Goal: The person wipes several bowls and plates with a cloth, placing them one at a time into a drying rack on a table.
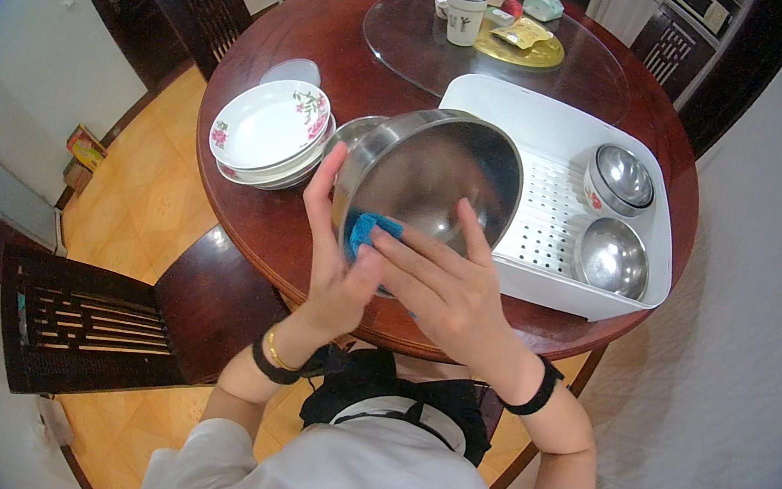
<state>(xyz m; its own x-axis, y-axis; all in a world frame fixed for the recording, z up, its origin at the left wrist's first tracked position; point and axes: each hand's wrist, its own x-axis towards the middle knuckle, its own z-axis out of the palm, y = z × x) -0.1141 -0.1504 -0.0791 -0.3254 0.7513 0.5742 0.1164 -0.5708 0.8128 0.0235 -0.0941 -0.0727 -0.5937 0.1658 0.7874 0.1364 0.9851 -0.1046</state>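
A large stainless steel bowl (440, 168) is tilted over the near part of the round table, its hollow facing up and to the right. My left hand (338, 267) grips its left side, fingers along the outer wall and thumb at the near rim. With my right hand (442, 282) I press a blue cloth (367, 229) against the bowl near that rim. To the left stands a stack of white floral plates (268, 126), and another metal bowl (355, 131) shows partly behind the large one. A white perforated drying basket (579, 303) on the right holds small metal bowls (613, 256) and a floral bowl (594, 191).
The dark red round table (236, 214) carries a glass turntable (406, 42) with a cup (464, 16), a yellow packet (523, 33) and other items. A wooden chair (91, 321) stands at the left, a white wall (747, 298) at the right.
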